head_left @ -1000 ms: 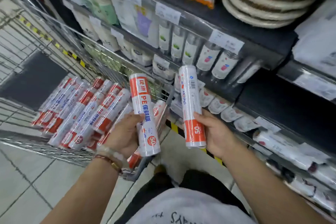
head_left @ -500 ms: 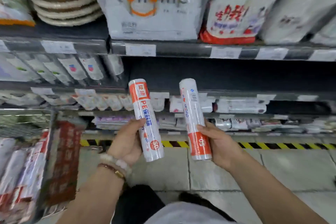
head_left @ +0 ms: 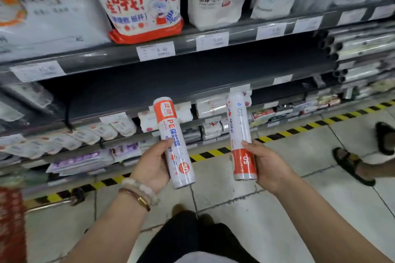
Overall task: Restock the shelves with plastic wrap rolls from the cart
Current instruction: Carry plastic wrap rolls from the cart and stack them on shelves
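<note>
Now both hands' fingers clamped on upright rolls: left roll [head_left: 174, 144], right roll [head_left: 241, 137].

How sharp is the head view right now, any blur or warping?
Head view: the two white-and-orange plastic wrap rolls read sharp; the left frame edge is motion-smeared; price tags are soft; the grey shelf edge slants and bows from the wide lens.

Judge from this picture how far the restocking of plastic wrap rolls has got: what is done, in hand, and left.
Done: two rolls are out of the cart. In hand: the left hand grips one roll, the right hand grips another roll, both held before the shelves. Left: neither is placed yet; the dark empty shelf ahead looks unfilled.
</note>
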